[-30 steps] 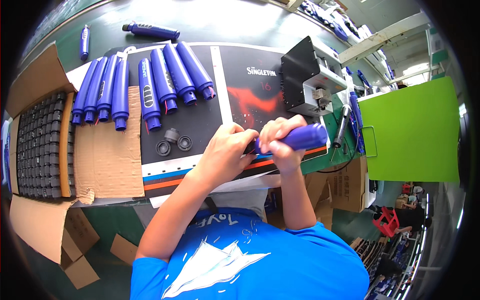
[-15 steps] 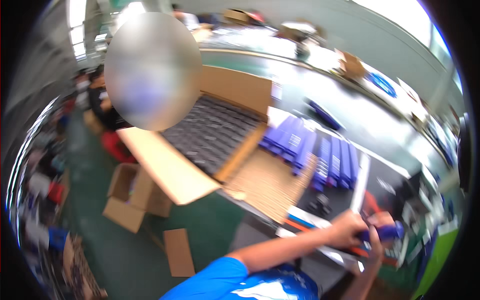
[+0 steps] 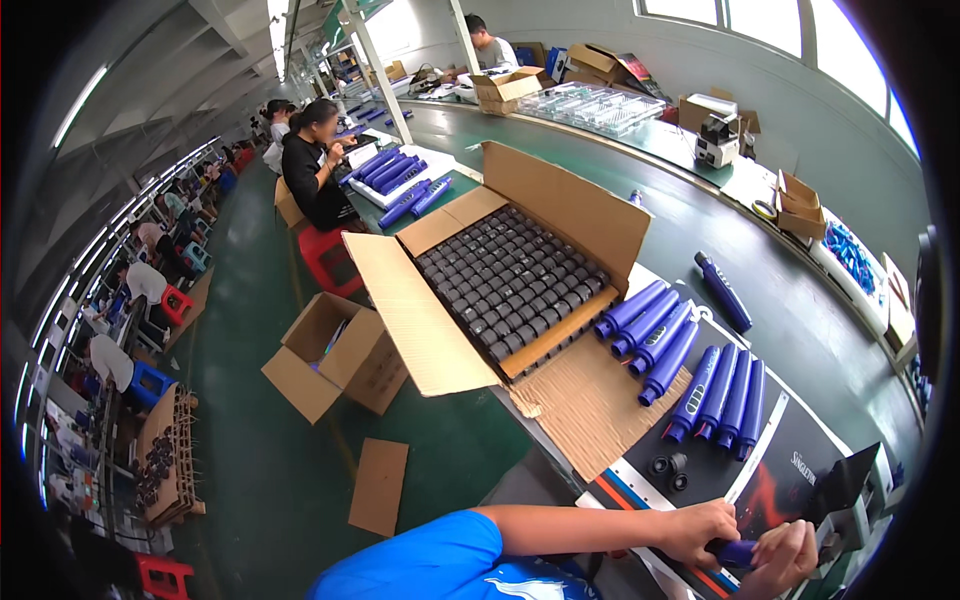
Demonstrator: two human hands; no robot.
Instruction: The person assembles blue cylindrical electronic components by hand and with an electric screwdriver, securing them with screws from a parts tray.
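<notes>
Low at the right, my left hand and my right hand are both closed round one purple tube. The left grips its left part; the right wraps over its other end, which is hidden. Three small black rings lie on the black mat just beyond my left hand. Past them are two groups of similar purple tubes: one on the mat, the other partly over a cardboard flap. A single purple tube rests farther off on the bench.
An open carton packed with rows of black cylindrical parts sits on the bench's left side. A smaller open carton stands below on the green floor. One co-worker sits at the bench's far left. A grey device is right of my hands.
The view has turned and steadied, so the bench contents appear lower and farther right. My right hand now covers the tube's right end, which stuck out before. Both hands still hold the tube.
</notes>
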